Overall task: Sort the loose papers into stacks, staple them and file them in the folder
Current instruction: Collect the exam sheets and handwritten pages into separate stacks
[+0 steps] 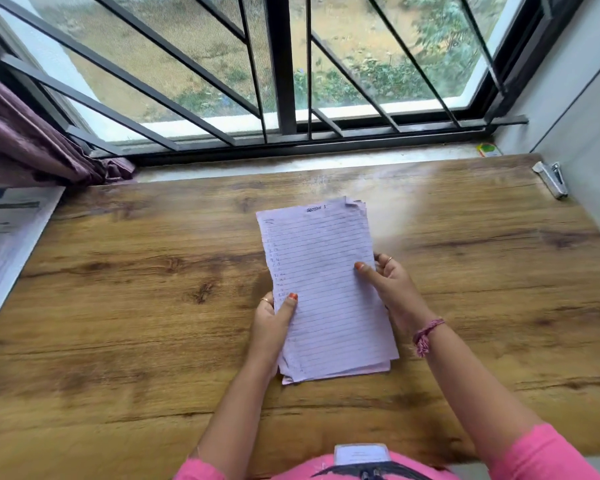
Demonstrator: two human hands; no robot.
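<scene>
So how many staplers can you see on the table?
1. The stapler lies at the table's far right corner, near the wall. Another could be out of view.

Both my forearms reach forward from the near edge, elbows apart and wrists drawn in toward the middle. My left hand [274, 317] grips the sheaf of paper [326, 289] at its left edge, thumb laid on top and fingers curled underneath. My right hand [388, 285] grips the right edge a little farther out, thumb pressed flat on the top page, fingers wrapped behind.
</scene>
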